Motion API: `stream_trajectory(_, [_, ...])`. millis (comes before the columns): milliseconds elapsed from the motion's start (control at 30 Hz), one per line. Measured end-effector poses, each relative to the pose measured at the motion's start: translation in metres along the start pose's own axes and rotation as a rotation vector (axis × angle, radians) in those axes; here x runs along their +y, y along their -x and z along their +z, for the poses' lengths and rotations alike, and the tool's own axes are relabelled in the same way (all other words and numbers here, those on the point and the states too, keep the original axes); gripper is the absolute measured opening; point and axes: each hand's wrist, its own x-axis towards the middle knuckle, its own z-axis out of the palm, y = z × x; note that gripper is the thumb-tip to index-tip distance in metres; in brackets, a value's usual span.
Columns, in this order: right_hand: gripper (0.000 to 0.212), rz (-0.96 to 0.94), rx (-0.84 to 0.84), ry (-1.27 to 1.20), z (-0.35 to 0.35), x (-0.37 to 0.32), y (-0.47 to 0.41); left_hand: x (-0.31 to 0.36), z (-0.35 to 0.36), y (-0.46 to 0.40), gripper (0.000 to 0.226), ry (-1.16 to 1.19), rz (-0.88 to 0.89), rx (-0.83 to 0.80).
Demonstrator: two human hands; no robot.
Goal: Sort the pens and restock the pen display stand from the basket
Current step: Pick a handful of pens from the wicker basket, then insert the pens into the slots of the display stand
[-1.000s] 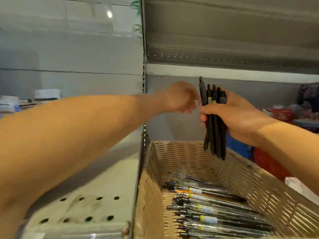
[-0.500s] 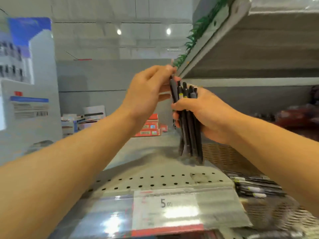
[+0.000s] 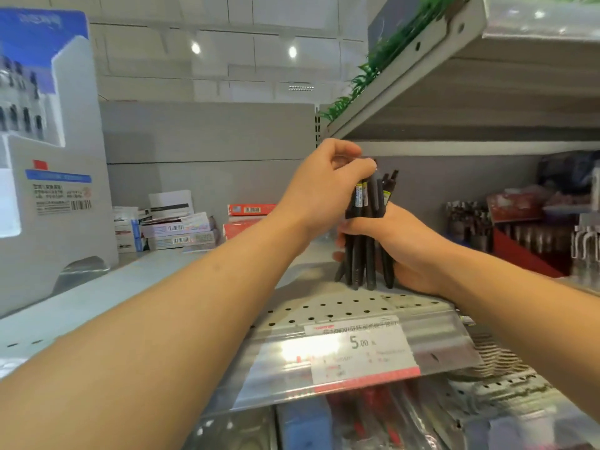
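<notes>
My right hand (image 3: 412,251) is clenched around a bundle of black pens (image 3: 368,235), fingers wrapped about their middle, holding them upright with the lower tips touching or just above the perforated metal shelf (image 3: 341,306); I cannot tell which. My left hand (image 3: 328,186) comes in from above with its fingertips curled over the pens' top ends, pinching at one or two of them near the yellow labels. The two hands almost meet around the bundle.

The pens stand near the front edge of the shelf, toward its right part, just behind the row of holes. Along that front edge runs a clear plastic strip holding a price tag (image 3: 363,349) that reads 5.00. Below the strip, blurred packaged goods show through in red and blue.

Toward the back left of the shelf lie stacked boxes (image 3: 175,228) with barcodes, and red boxes (image 3: 250,219) sit just beside my left wrist. At the far left edge stands a tall white and blue display stand (image 3: 55,157). On the right, under an upper shelf (image 3: 454,76) edged with green artificial leaves, sit more pen racks (image 3: 467,219), too blurred to read.
</notes>
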Motion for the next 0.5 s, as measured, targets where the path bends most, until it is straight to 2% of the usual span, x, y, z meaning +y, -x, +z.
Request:
stream_trajectory(100, [0.016,-0.043,-0.044,0.071,0.004,-0.003,0.006,0.002,0.004,0.003,0.022,-0.045,0.020,-0.015])
stream_trajectory(233, [0.015,-0.115,0.019,0.134,0.010,-0.013,0.021,0.015,0.007,0.007,0.016,-0.030,0.058,0.028])
stream_trajectory(333, [0.015,-0.138,0.072,-0.039,0.009,-0.021,0.034,0.024,0.009,0.018,0.012,-0.020,0.049,0.075])
stream_trajectory(400, [0.025,-0.162,0.085,-0.156,0.012,-0.027,0.043,0.030,0.009,0.030,0.010,0.003,0.008,0.148])
stream_trajectory(500, [0.027,-0.188,0.043,-0.421,0.023,-0.038,0.063,0.041,0.015,0.066,0.015,0.161,-0.087,0.281])
